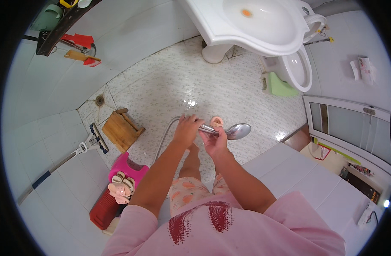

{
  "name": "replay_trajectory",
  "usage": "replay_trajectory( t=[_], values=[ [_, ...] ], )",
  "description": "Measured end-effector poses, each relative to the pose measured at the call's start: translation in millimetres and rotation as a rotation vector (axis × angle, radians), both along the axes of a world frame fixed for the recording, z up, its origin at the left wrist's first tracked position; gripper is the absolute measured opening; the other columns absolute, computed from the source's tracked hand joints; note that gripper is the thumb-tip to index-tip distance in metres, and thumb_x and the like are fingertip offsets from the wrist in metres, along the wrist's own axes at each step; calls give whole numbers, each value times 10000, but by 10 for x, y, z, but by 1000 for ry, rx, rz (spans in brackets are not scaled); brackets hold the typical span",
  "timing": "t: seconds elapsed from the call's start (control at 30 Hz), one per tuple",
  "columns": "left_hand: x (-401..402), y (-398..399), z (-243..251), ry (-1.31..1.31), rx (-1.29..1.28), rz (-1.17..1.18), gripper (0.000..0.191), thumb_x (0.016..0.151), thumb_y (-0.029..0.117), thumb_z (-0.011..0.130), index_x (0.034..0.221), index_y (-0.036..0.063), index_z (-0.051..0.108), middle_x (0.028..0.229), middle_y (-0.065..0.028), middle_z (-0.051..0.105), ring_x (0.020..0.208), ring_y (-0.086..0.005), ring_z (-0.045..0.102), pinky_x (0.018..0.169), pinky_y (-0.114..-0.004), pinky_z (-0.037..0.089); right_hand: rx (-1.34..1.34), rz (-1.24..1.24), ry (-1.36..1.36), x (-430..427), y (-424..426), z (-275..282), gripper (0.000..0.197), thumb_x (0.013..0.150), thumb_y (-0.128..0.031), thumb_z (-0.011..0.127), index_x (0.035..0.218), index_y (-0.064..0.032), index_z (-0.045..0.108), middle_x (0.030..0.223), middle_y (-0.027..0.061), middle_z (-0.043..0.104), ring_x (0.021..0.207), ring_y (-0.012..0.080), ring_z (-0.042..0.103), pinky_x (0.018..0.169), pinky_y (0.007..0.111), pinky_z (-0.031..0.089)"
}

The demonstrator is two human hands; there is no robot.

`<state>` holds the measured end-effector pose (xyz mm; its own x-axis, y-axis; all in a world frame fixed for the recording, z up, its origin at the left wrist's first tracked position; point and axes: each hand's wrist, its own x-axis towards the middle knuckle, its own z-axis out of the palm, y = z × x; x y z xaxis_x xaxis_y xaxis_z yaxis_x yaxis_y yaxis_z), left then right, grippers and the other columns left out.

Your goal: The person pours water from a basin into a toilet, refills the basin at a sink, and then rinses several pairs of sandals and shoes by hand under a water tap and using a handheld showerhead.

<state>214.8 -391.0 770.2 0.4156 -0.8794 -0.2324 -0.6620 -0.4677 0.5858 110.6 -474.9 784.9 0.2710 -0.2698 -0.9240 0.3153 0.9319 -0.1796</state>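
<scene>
Both of my hands are on a chrome handheld shower head (238, 131), which lies roughly level in front of me with its rounded head to the right. My left hand (187, 127) wraps the handle's lower end, where the metal shower hose (163, 138) comes off and runs down beside my left arm. My right hand (215, 140) grips the handle close to the head, its palm partly turned up. Which way the spray face points I cannot tell. Below the hands, a pink slipper (216, 121) shows on the patterned tile floor (170, 83).
A wooden stool (122, 130), a squeegee mop (98, 138) and a pink plastic stool (118, 164) with sandals stand at left. Ahead is a white pedestal washbasin (214, 35); beyond it, a toilet (306, 75) and a green step stool (275, 86). A glazed door (342, 123) is at right.
</scene>
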Motion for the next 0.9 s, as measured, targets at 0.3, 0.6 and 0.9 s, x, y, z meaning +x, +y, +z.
replay_trajectory(
  t=[0.3, 0.6, 0.9],
  values=[
    [-187, -436, 70, 156, -108, -26, 413, 671, -104, 507, 994, 133, 607, 970, -79, 542, 984, -274, 529, 1042, -475, 267, -9, -130, 68, -244, -349, 177, 272, 758, -120, 519, 977, 41, 520, 983, 160, 583, 982, 292, 568, 898, 432, 485],
    [-465, -969, 137, 133, 38, -73, 462, 657, -113, 511, 1040, 135, 588, 1015, -70, 541, 1007, -267, 516, 1044, -472, 263, 51, -117, 36, -582, -901, 101, 265, 731, -117, 550, 943, 36, 511, 966, 158, 579, 942, 298, 583, 868, 451, 503],
    [-635, -897, 96, 86, 158, 321, 326, 712, 50, 605, 1025, 127, 556, 1040, -70, 542, 1033, -269, 499, 903, -443, 352, -217, 541, 332, -91, -1272, 263, 322, 706, -167, 605, 956, 24, 534, 851, 122, 577, 745, 256, 603, 646, 347, 552]
  ],
)
